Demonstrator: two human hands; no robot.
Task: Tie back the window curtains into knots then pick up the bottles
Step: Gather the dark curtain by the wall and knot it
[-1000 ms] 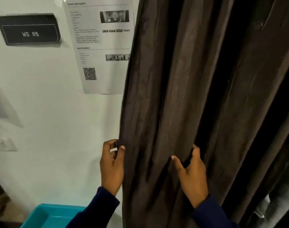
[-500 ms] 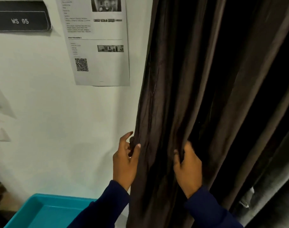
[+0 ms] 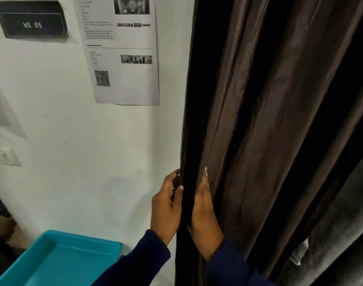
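A: What are the hands doing?

B: The left hand point(image 3: 166, 207) pinches the leading edge of the dark brown curtain point(image 3: 265, 120), thumb in front, fingers curled round the hem. The right hand point(image 3: 204, 215) sits just beside it on the other side of that same fold, fingers stretched upward along the cloth. Whether its thumb is wrapped round the fabric cannot be told; a dark fold hides that side.

A: So the two hands are close together?

B: Very close, with only a narrow band of gathered curtain between them. Both wrists come up from below in dark blue sleeves point(image 3: 228, 263).

A: And the curtain itself?

B: It hangs straight down in long vertical pleats, filling everything to the right of the hands and rising well above them. No knot shows in it. Beyond it, low and far to the right of the right hand, grey fabric point(image 3: 341, 234) shows.

A: What lies to the left?

B: A white wall point(image 3: 73, 151). Below and left of the left hand is a teal tray point(image 3: 58, 259). Up and to the left of the hands a printed sheet point(image 3: 122, 54) with a QR code is stuck to the wall, and further left a dark sign point(image 3: 33, 19) reads "WS 05". A wall switch point(image 3: 9, 156) sits far left at about the height of the fingertips.
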